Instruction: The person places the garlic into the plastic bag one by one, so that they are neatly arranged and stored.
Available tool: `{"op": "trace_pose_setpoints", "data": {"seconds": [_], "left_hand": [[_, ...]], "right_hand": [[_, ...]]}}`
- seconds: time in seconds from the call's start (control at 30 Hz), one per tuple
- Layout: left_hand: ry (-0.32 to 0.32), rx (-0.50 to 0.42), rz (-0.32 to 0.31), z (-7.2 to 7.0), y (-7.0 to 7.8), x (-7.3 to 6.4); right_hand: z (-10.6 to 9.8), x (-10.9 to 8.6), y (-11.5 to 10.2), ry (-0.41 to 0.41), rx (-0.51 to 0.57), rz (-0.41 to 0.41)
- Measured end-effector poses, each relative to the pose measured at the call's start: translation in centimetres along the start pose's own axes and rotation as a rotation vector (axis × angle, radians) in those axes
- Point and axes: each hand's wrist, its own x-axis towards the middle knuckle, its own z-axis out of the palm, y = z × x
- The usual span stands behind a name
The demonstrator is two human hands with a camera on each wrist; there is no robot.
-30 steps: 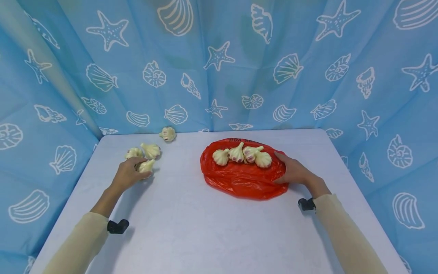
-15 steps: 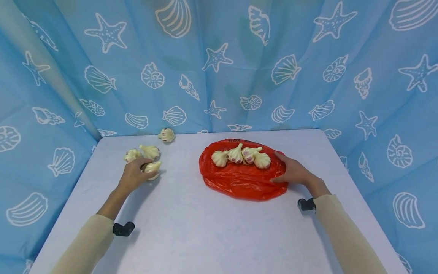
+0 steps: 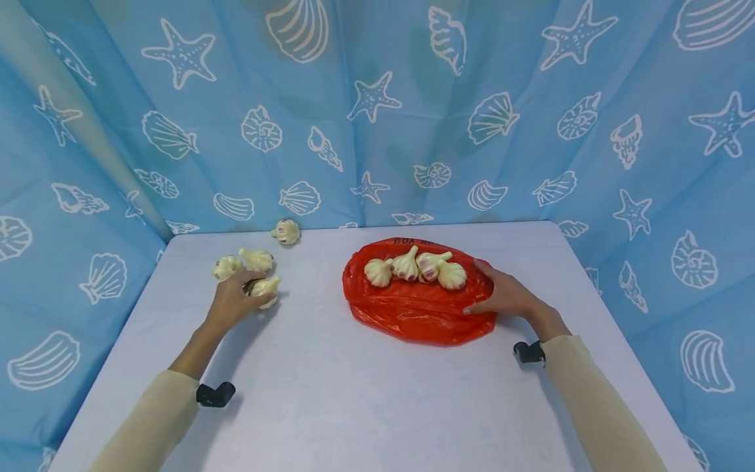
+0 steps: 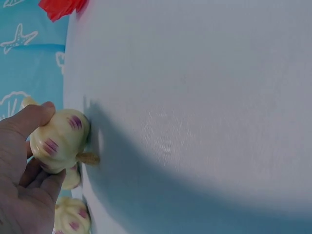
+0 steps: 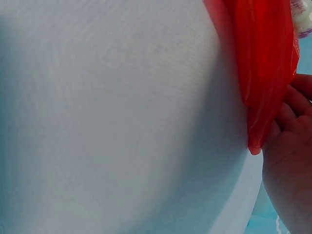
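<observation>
L hand (image 3: 231, 305) grasps a cream, purple-streaked garlic bulb (image 3: 265, 292), pinched betw. thumb & fingers, at the L side of a white table (image 3: 354, 393). Two similar bulbs (image 3: 257, 260) lie just beyond; a third bulb (image 3: 286, 231) sits nr. the far edge. R hand (image 3: 510, 294) touches the R end of a crinkled red plastic bag (image 3: 413, 321) w/ black lettering; can't tell if it grips. At least four cream garlic bulbs (image 3: 406, 264) cluster on or in it. Bkgd.: blue, shell-print curtain (image 3: 377, 137).
</observation>
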Motion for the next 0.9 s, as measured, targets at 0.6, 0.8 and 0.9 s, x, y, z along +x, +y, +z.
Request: {"op": "trace_pose_setpoints", "data": {"seconds": [0.6, 0.8, 0.9], "left_hand": [[-0.004, -0.044, 0.018, 0.5, 0.9, 0.5], [-0.008, -0.037, 0.014, 0.5, 1.0, 0.5], [-0.007, -0.034, 0.017, 0.6, 1.0, 0.6]], "right_hand": [[0.2, -0.2, 0.6, 0.094, 0.139, -0.042], [-0.1, -0.7, 0.0, 0.269, 0.142, -0.064], [-0.3, -0.8, -0.4, 0.357, 0.132, -0.078]]}}
